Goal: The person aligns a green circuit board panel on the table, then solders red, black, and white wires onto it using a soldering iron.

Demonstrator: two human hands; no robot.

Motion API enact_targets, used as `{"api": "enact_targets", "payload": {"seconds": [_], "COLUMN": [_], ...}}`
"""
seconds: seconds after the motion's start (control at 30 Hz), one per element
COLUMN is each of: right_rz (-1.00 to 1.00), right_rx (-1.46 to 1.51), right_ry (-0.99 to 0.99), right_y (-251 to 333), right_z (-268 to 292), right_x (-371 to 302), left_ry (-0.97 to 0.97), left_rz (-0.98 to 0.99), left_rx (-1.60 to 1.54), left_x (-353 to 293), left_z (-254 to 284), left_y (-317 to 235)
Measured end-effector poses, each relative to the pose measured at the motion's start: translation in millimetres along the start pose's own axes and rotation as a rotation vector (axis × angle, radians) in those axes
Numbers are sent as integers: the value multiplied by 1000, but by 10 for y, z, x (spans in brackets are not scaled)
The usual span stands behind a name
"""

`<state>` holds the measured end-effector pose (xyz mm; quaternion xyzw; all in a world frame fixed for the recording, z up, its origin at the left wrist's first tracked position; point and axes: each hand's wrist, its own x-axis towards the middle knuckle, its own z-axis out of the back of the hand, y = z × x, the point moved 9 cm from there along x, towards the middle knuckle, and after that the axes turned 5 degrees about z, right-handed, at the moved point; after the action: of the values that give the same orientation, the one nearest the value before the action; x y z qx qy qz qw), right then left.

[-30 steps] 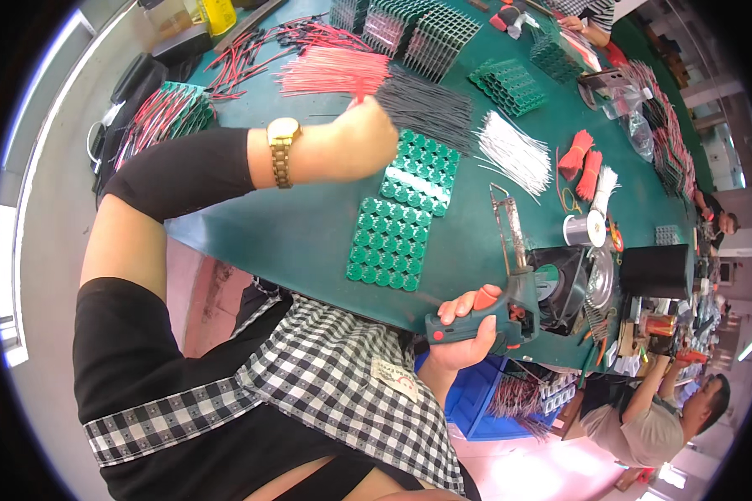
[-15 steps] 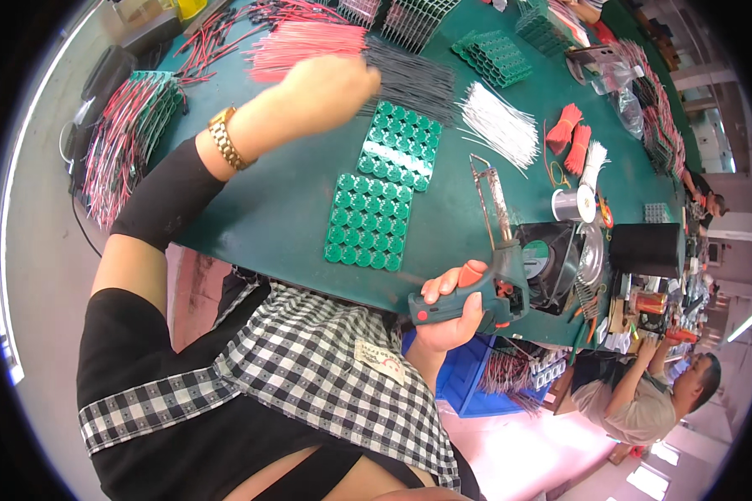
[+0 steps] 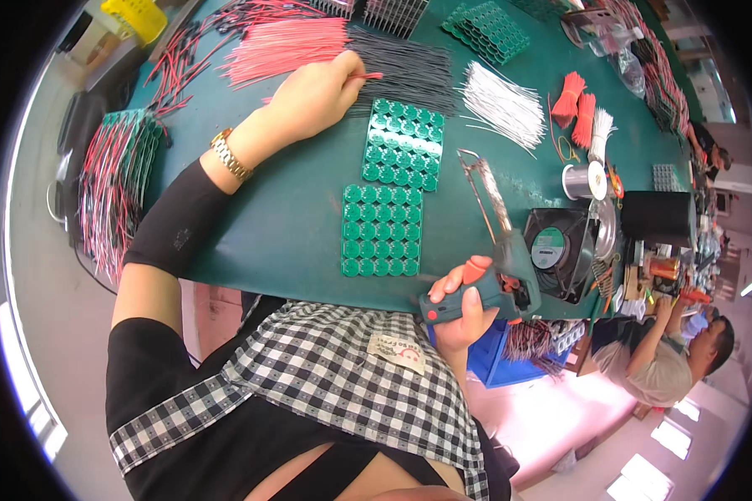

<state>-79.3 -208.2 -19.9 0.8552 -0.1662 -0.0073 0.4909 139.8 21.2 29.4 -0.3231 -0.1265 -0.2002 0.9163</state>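
My left hand [image 3: 313,102] is closed in a pinch on a red wire [image 3: 371,76], whose end sticks out to the right of the fingers. It hovers over the edge between a pile of red wires [image 3: 288,46] and a pile of dark grey wires [image 3: 405,71]. In my right hand [image 3: 464,321] is a green soldering gun [image 3: 485,294], gripped by its handle with the thumb on top and its metal tip pointing up and away. Two green circuit board panels [image 3: 403,146] of round pads lie in front of me, the nearer panel [image 3: 382,231] closest to the table edge.
White wires [image 3: 503,104] lie right of the boards. Beyond are red wire bundles [image 3: 568,98], a solder spool [image 3: 583,180] and a black fan [image 3: 556,250]. Wired boards [image 3: 119,184] stand at the left edge. A blue bin [image 3: 501,359] sits below the table; a co-worker [image 3: 677,359] is at right.
My left hand has moved slightly left and now shows a red wire in its fingers. The right hand keeps its grip on the soldering gun. The whole view has shifted a little.
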Motion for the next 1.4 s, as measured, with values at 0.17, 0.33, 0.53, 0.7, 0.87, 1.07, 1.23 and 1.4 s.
{"api": "enact_targets", "payload": {"seconds": [0.17, 0.33, 0.53, 0.7, 0.87, 1.07, 1.23, 1.4], "right_rz": [-90, 33, -76, -33, -178, -222, -185, -180], "right_rx": [25, -76, -307, -353, -350, -326, -339, -332], "right_ry": [64, 206, 206, 325, 237, 210, 226, 236], "right_y": [143, 395, 85, 60, 60, 13, -23, -52], "right_z": [-355, -820, -689, -833, -824, -791, -809, -811], "right_x": [230, 632, 484, 281, 263, 244, 283, 280], "left_ry": [126, 135, 60, -25, -23, -93, -75, -71], "left_rz": [124, 201, 336, 337, 274, 169, 159, 134], "left_rx": [-96, -234, -344, -387, -176, -197, -145, -88], "left_x": [-102, -204, -294, -466, -422, -425, -386, -380], "left_z": [-42, 14, 80, 232, 329, 343, 286, 289], "left_y": [13, 139, 116, 3, -117, -169, -174, -191]}}
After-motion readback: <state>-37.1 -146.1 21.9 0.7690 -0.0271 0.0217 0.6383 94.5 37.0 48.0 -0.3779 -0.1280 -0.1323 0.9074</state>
